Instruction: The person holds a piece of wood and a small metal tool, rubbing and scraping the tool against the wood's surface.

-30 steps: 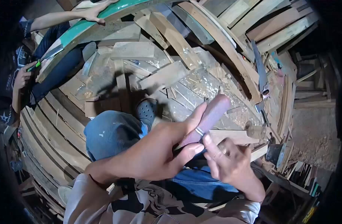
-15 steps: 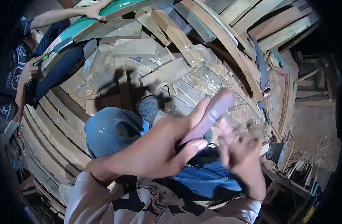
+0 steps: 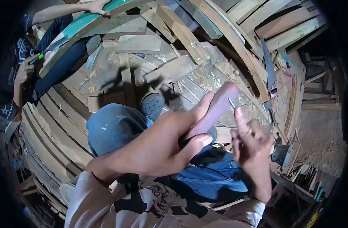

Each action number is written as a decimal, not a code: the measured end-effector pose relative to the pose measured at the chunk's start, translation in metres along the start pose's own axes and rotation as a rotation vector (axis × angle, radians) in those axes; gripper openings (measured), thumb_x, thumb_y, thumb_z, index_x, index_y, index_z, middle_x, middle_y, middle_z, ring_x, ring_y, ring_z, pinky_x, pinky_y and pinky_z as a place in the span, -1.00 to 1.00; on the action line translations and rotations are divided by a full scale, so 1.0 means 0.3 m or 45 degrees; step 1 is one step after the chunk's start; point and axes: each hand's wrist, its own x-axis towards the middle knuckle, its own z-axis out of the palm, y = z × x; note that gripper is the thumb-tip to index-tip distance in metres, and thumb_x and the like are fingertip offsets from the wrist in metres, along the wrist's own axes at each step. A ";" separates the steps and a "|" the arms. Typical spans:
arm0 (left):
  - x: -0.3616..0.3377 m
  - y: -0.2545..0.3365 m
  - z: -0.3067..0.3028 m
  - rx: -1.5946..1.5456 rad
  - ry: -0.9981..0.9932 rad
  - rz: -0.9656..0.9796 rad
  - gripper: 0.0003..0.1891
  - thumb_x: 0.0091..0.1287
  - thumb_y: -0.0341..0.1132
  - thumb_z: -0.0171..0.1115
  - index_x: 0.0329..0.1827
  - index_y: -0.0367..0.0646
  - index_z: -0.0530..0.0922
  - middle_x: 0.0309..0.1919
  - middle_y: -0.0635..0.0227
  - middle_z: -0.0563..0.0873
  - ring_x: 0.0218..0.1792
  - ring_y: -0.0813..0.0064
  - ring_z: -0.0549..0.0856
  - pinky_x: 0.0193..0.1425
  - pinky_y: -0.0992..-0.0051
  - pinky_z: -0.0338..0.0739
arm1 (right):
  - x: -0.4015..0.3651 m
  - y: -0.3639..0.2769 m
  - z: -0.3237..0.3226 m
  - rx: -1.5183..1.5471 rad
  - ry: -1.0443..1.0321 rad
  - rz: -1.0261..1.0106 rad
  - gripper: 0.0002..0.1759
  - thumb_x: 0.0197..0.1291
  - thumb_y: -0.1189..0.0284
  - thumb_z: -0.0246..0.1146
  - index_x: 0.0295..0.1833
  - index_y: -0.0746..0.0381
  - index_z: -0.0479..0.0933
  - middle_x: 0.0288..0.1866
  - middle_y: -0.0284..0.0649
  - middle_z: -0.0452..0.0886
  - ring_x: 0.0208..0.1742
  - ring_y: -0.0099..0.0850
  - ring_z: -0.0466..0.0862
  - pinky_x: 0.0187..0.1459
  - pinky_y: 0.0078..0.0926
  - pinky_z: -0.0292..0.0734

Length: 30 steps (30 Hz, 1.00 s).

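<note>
My left hand point(image 3: 170, 142) grips a worn, purplish sharpening stone point(image 3: 216, 107), which slants up to the right over my lap. Thumb and fingers close round its lower end, leaving the upper part bare. Just right of the stone, my right hand point(image 3: 253, 142) is closed on a thin metal blade point(image 3: 231, 103). Its forefinger stretches along the metal, whose tip overlaps the stone's right edge in this view. The rest of the tool is hidden in the fingers.
At upper left, a person steadies a green-painted plank point(image 3: 82, 23) and holds a green-handled tool point(image 3: 41, 56). Loose wood blocks point(image 3: 172, 70) lie ahead on the floor. A handsaw point(image 3: 269, 64) stands at right, beside long curved boards point(image 3: 234, 45). More curved planks point(image 3: 48, 131) lie at left.
My right hand has moved slightly right and up, and the metal that lay across the stone's middle is now by its right edge. The other person's tool hand has shifted slightly.
</note>
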 end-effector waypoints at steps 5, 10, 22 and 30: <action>0.004 0.048 -0.024 0.024 -0.131 -0.178 -0.28 0.42 -0.46 0.21 0.58 -0.40 0.07 0.03 0.03 0.69 0.07 0.66 0.52 0.24 0.54 0.37 | -0.017 -0.001 -0.002 -0.208 -0.021 -0.062 -0.27 0.11 0.36 0.42 0.47 -0.03 0.46 -0.39 -0.25 0.54 -0.64 -0.55 0.36 -0.51 -0.46 0.18; 0.011 0.061 -0.030 -0.027 -0.147 -0.281 -0.28 0.42 -0.47 0.21 0.58 -0.39 0.08 0.08 0.02 0.68 0.08 0.65 0.54 0.25 0.55 0.36 | -0.014 -0.049 -0.012 -0.030 0.004 -0.130 -0.30 0.11 0.30 0.42 0.43 0.00 0.50 -0.36 -0.23 0.54 -0.59 -0.55 0.41 -0.43 -0.48 0.10; 0.005 0.047 -0.027 -0.051 -0.123 -0.278 -0.29 0.42 -0.45 0.20 0.57 -0.40 0.10 0.09 0.10 0.67 0.04 0.63 0.55 0.23 0.53 0.39 | -0.005 -0.058 -0.003 0.006 0.042 -0.225 -0.21 0.03 0.31 0.46 0.46 -0.05 0.46 -0.30 -0.19 0.63 -0.49 -0.46 0.60 -0.37 -0.21 0.48; 0.006 0.055 -0.024 -0.033 -0.129 -0.276 -0.30 0.45 -0.48 0.17 0.59 -0.38 0.06 0.19 0.12 0.64 0.16 0.63 0.51 0.35 0.51 0.31 | 0.004 -0.023 0.029 -0.064 0.187 -0.297 -0.29 0.14 0.26 0.41 0.45 -0.01 0.47 -0.44 -0.28 0.48 -0.66 -0.58 0.43 -0.66 -0.41 0.38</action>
